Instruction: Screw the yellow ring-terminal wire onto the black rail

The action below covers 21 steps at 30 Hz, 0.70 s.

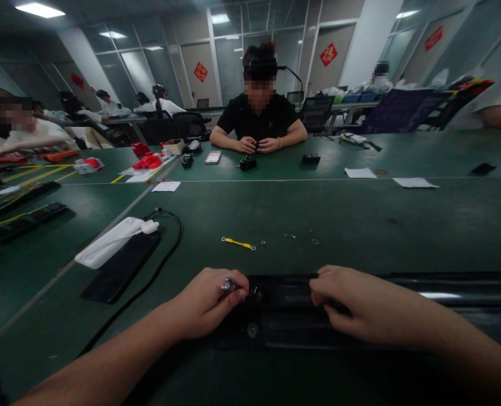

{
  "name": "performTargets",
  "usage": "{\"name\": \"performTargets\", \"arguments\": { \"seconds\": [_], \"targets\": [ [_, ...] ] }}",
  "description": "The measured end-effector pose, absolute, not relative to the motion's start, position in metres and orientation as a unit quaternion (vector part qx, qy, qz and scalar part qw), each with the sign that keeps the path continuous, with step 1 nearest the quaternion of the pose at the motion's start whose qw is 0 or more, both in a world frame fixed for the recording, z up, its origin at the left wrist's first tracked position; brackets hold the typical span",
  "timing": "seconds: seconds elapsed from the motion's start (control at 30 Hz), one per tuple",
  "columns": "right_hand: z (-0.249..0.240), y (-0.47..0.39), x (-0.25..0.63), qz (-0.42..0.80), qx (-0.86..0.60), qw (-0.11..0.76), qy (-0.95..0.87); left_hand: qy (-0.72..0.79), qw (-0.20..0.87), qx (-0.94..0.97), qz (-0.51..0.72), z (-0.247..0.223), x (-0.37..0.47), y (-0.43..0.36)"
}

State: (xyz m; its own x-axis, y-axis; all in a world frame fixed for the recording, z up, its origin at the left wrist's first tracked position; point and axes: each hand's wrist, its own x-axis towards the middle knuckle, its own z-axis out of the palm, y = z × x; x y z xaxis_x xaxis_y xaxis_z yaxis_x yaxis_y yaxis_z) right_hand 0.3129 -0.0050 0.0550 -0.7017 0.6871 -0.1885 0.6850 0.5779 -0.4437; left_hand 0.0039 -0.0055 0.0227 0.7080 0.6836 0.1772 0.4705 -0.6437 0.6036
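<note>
A long glossy black part (288, 330) lies along the near edge of the green table and runs off to the right. My left hand (212, 296) is closed at its left end, thumb and fingers pinched beside a small round metal fitting; a shiny metal piece shows between the fingers. Farther right, my right hand (339, 299) rests on the same part with curled fingers, and what they hold, if anything, is hidden. A round screw head (253, 330) sits on the part's left end. Beyond the hands lies a yellow strap (238, 243) with ring ends, near a small brass-coloured ring (263, 242).
A black phone (121, 270), a white pouch (110, 242) and a black cable (176, 242) lie at the left on the green table (216, 208). Across it sits a person in black (259, 121). Papers, red parts and small black parts lie farther off.
</note>
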Motion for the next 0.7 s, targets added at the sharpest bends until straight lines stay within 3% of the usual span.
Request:
{"name": "performTargets", "arguments": {
  "seconds": [0.7],
  "targets": [
    [0.056, -0.005, 0.312, 0.251, -0.376, -0.021, -0.892, 0.325, 0.273, 0.878, 0.221, 0.020, 0.003, -0.003]
  ]
}}
